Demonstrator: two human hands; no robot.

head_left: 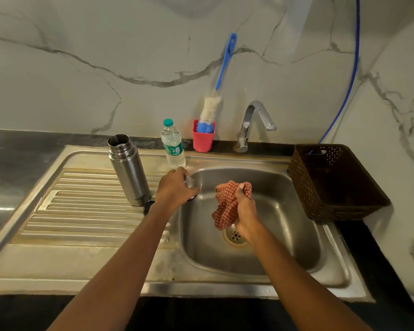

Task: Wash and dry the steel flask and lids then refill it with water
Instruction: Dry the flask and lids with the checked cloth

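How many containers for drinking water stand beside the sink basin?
2. The open steel flask stands on the drainboard; the capped plastic water bottle stands behind the basin's left corner. None seems hidden.

I am gripping a steel lid (191, 182) in my left hand (175, 191) at the sink's (287, 211) left rim, while my right hand (245, 207) is clutching a checked cloth (226, 206) over the basin. The open flask (128, 170) is standing upright on the drainboard (81, 211).
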